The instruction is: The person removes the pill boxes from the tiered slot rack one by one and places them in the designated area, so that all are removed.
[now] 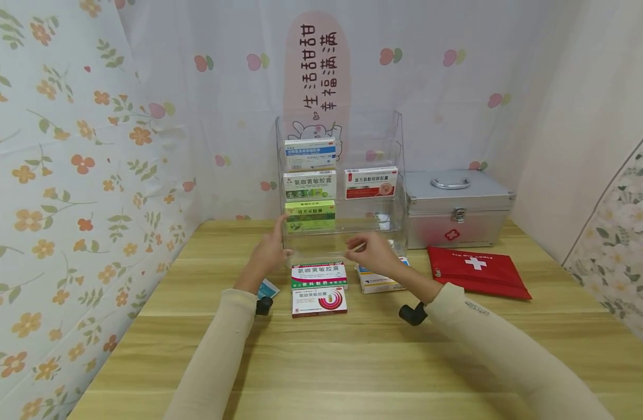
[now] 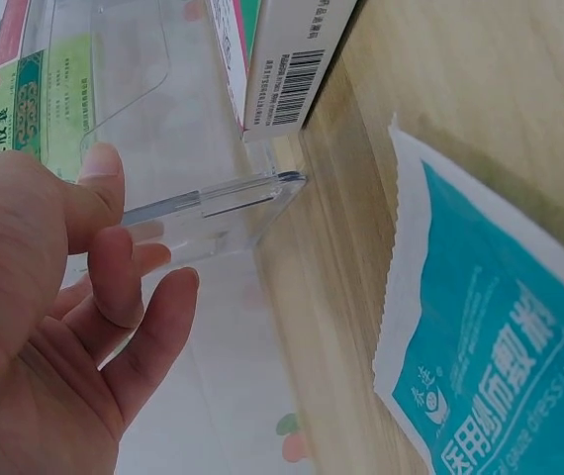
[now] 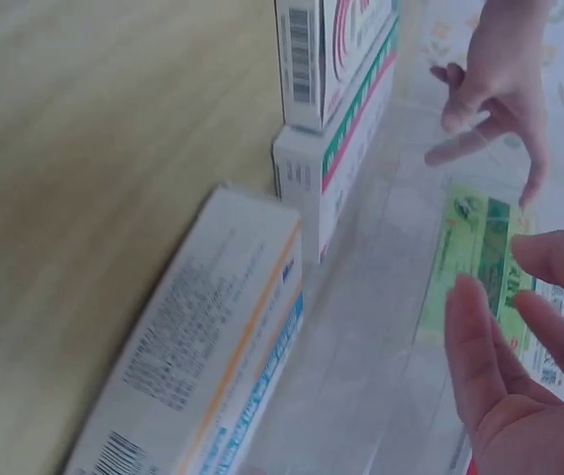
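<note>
A clear stepped display rack [image 1: 313, 244] stands on the table, holding several medicine boxes. My left hand [image 1: 269, 248] is at its left side, fingers spread, touching the side edge beside a green medicine box [image 1: 311, 217]. In the left wrist view, the thumb overlaps the rack's front and other fingers bend loosely outside its side panel. My right hand [image 1: 372, 252] hovers before the lower tiers with loosely bent fingers and nothing between them. Below it lies a white-and-blue medicine box [image 1: 381, 283]. A green-and-white medicine box [image 1: 318, 274] and a white-and-red medicine box [image 1: 319, 301] stand in front of the rack.
A teal gauze dressing packet [image 2: 500, 336] lies near my left wrist. A silver first-aid case [image 1: 457, 210] stands right of the rack, with a red first-aid pouch [image 1: 481, 273] before it. Patterned curtains [image 1: 237, 87] hang behind and at both sides of the wooden table [image 1: 321, 373].
</note>
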